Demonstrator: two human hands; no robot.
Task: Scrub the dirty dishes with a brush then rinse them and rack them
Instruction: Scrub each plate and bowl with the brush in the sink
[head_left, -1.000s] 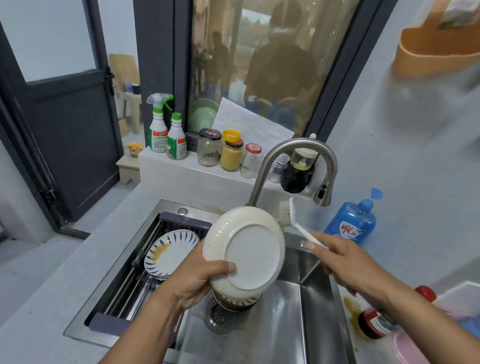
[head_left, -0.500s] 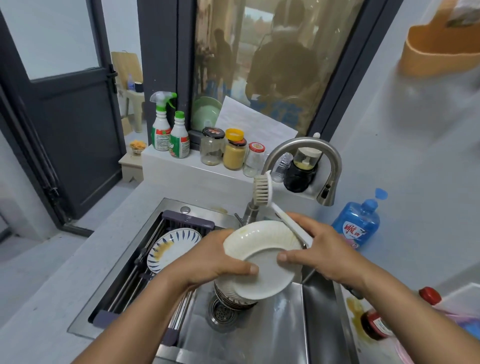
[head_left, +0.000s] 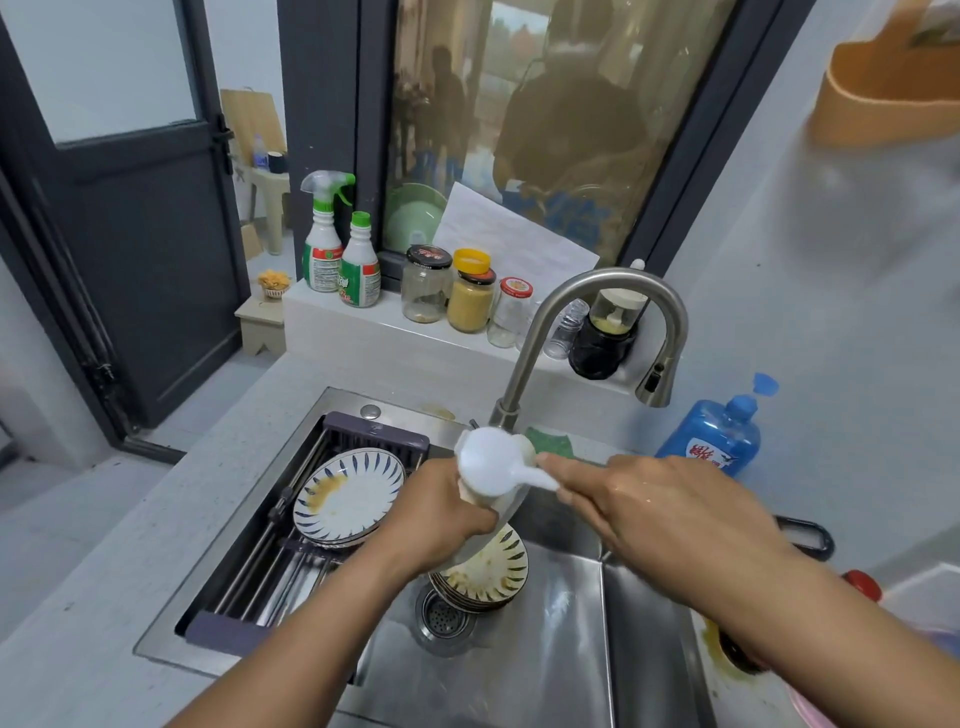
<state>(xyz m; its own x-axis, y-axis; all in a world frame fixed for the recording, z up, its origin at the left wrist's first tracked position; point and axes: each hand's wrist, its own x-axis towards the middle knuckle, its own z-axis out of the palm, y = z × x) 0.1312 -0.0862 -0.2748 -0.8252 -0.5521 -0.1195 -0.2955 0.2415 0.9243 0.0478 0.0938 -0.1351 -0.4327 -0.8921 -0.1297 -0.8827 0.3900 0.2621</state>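
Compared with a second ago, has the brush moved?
Yes. The brush has swung left and down, from under the faucet arch to just below its base.

A white brush (head_left: 488, 462) met a tilted, blurred plate (head_left: 498, 512). Soiled striped plates (head_left: 488, 577) sat stacked by the drain (head_left: 444, 618). A stained plate (head_left: 348, 493) lay on the rack (head_left: 376, 434).

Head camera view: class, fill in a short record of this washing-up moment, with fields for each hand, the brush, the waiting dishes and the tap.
Left hand: grips a pale dish, tilted on edge over the sink
Right hand: holds the white brush by its handle
Brush head: against the held dish
Waiting: stack of dirty plates beside the drain
Rack: stained patterned plate lies in it
Tap: no water seen
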